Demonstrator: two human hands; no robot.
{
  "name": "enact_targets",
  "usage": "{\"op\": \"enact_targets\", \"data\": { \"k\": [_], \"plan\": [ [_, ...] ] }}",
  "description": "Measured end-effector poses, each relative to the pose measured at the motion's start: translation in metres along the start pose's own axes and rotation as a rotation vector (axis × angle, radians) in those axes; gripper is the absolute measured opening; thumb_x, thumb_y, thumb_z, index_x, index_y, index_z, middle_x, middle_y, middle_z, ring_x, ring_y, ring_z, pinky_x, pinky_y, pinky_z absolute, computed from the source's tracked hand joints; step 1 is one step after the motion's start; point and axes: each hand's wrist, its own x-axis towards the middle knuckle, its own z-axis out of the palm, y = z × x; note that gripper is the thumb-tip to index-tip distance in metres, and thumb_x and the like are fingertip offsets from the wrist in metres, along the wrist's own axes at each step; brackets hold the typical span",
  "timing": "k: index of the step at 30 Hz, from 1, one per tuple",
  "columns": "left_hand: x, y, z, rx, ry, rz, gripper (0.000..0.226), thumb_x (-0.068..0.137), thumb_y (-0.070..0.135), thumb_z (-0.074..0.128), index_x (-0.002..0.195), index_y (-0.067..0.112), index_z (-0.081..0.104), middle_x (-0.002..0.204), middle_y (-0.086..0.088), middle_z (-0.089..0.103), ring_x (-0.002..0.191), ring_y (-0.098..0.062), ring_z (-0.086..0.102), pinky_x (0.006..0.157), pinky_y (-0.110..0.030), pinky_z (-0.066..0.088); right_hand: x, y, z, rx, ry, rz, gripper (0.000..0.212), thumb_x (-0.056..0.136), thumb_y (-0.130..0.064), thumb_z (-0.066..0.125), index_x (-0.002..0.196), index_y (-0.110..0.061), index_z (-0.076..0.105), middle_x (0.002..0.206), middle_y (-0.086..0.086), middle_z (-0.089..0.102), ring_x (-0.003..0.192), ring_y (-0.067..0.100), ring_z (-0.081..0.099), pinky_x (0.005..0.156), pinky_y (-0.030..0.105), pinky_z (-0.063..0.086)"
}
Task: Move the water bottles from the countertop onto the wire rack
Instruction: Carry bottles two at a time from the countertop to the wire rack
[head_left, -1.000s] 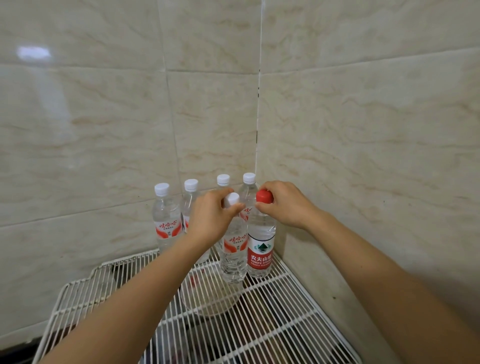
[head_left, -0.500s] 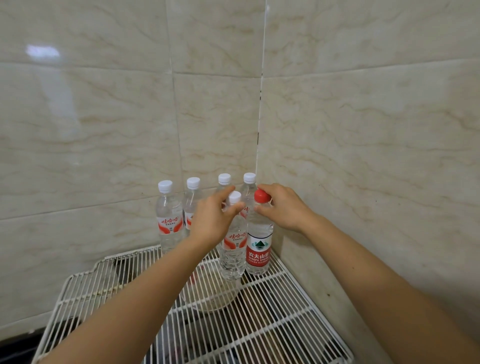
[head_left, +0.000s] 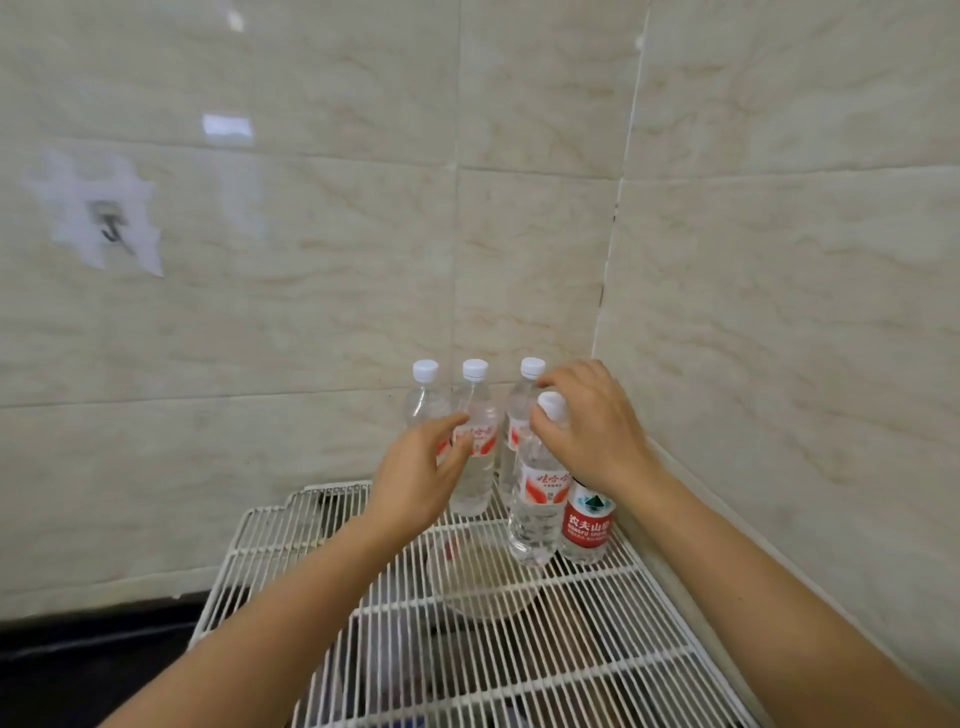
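Several clear water bottles stand upright in the far corner of the white wire rack (head_left: 597, 654). Three white-capped ones form a back row, the middle one (head_left: 475, 457) with a red and white label. In front stand a white-capped bottle (head_left: 537, 499) and, to its right, a red-labelled bottle (head_left: 587, 527) whose top is hidden under my right hand (head_left: 597, 431). That hand's thumb and fingers curl around the front white cap. My left hand (head_left: 421, 478) is open, its fingertips at the label of the middle back bottle.
Tiled walls meet in a corner right behind the bottles. A pale bowl (head_left: 483, 592) sits under the rack wires. A dark countertop (head_left: 78, 670) shows at lower left. A hook on a clear sticker (head_left: 111, 231) is on the left wall.
My left hand let go of the front white-capped bottle and dropped left, opening. My right hand shifted from the red cap toward the white cap. The view swung right and up.
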Motion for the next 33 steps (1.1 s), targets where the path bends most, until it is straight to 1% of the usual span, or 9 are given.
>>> {"op": "enact_targets", "data": {
  "k": [1,3,7,12,16,18,22,27,33],
  "plan": [
    [-0.007,-0.009,-0.009,0.03,0.012,-0.008,0.038,0.095,0.038,0.048,0.129,0.024,0.056,0.128,0.004,0.061,0.114,-0.015,0.057,0.094,-0.034,0.048,-0.001,-0.012,0.008,-0.003,0.018,-0.049,0.024,0.089,-0.025,0.061,0.108,-0.011,0.064,0.11,0.003,0.062,0.107,0.021,0.051,0.092,0.039,0.043],
    [-0.022,-0.03,-0.03,0.073,0.047,-0.06,0.036,0.095,0.036,0.048,0.127,0.023,0.057,0.127,0.0,0.061,0.116,-0.017,0.056,0.095,-0.036,0.047,-0.002,-0.039,0.027,0.055,0.002,-0.082,0.021,0.088,-0.024,0.062,0.104,-0.011,0.065,0.105,0.002,0.062,0.104,0.02,0.052,0.087,0.033,0.041],
    [-0.068,-0.072,-0.082,0.158,0.094,-0.206,0.036,0.096,0.03,0.047,0.128,0.018,0.056,0.132,-0.005,0.056,0.123,-0.02,0.051,0.103,-0.031,0.038,-0.015,-0.105,0.074,0.175,-0.111,-0.133,0.026,0.088,-0.025,0.061,0.11,-0.011,0.064,0.109,0.003,0.061,0.109,0.019,0.051,0.086,0.027,0.037],
    [-0.167,-0.138,-0.157,0.315,0.106,-0.383,0.036,0.097,0.028,0.044,0.13,0.02,0.053,0.133,-0.003,0.054,0.119,-0.021,0.052,0.096,-0.032,0.043,-0.055,-0.211,0.145,0.31,-0.352,-0.182,0.032,0.089,-0.029,0.06,0.116,-0.012,0.061,0.117,0.007,0.06,0.115,0.022,0.051,0.095,0.032,0.039],
    [-0.258,-0.188,-0.227,0.505,0.101,-0.472,0.038,0.097,0.029,0.041,0.133,0.021,0.05,0.134,0.002,0.051,0.125,-0.018,0.044,0.096,-0.034,0.044,-0.099,-0.315,0.187,0.352,-0.517,-0.238,0.038,0.092,-0.034,0.056,0.124,-0.015,0.055,0.126,0.003,0.056,0.12,0.02,0.05,0.097,0.031,0.039],
    [-0.302,-0.208,-0.267,0.563,0.11,-0.528,0.04,0.097,0.029,0.04,0.135,0.02,0.048,0.136,0.002,0.049,0.126,-0.018,0.042,0.096,-0.035,0.045,-0.121,-0.371,0.202,0.353,-0.566,-0.273,0.04,0.093,-0.037,0.054,0.128,-0.016,0.053,0.128,0.002,0.056,0.121,0.02,0.05,0.097,0.031,0.04],
    [-0.392,-0.247,-0.347,0.595,0.158,-0.681,0.04,0.097,0.029,0.038,0.135,0.019,0.047,0.137,0.0,0.048,0.125,-0.02,0.042,0.095,-0.038,0.046,-0.166,-0.484,0.229,0.369,-0.642,-0.351,0.046,0.094,-0.036,0.053,0.134,-0.015,0.048,0.133,0.003,0.053,0.124,0.02,0.046,0.103,0.037,0.039],
    [-0.492,-0.274,-0.428,0.614,0.225,-0.863,0.042,0.097,0.03,0.038,0.136,0.018,0.047,0.14,0.0,0.047,0.127,-0.021,0.04,0.098,-0.037,0.043,-0.223,-0.605,0.262,0.371,-0.747,-0.469,0.049,0.093,-0.038,0.052,0.137,-0.017,0.044,0.136,0.001,0.05,0.125,0.021,0.045,0.103,0.04,0.038],
    [-0.569,-0.297,-0.519,0.665,0.336,-1.009,0.043,0.097,0.03,0.038,0.138,0.016,0.044,0.144,-0.004,0.043,0.133,-0.023,0.036,0.105,-0.037,0.036,-0.256,-0.733,0.289,0.366,-0.848,-0.619,0.052,0.093,-0.038,0.051,0.139,-0.017,0.041,0.137,0.002,0.046,0.126,0.022,0.042,0.104,0.041,0.035]
  ]
}}
